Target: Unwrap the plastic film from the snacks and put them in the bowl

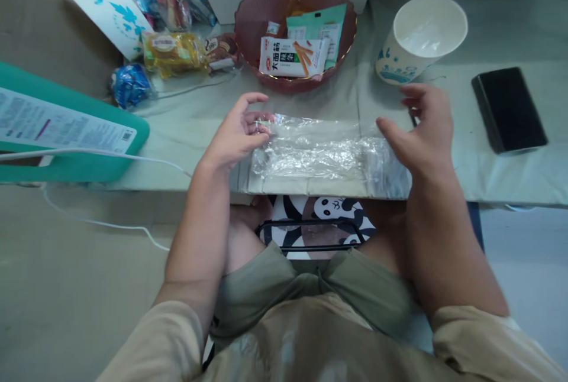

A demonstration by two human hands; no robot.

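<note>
A crinkled clear plastic bag (310,157) lies flat along the front edge of the table in front of me. My left hand (237,133) is at the bag's left end, with its thumb and fingers curved and apart; its fingertips overlap the plastic's edge, and I cannot tell whether they touch it. Over on the right, my right hand (423,128) hovers by the bag's other end, thumb spread away from bent fingers. Nothing shows in its grasp. A white paper cup (402,62) with blue print stands just beyond that hand.
A red scalloped bowl (246,33) holds packaged snacks. Wrapped snacks (173,54) and a blue-patterned white card (110,18) lie at the back left. A green carton (75,116) and a white cable (119,157) are left. A black rectangular device (510,110) lies right.
</note>
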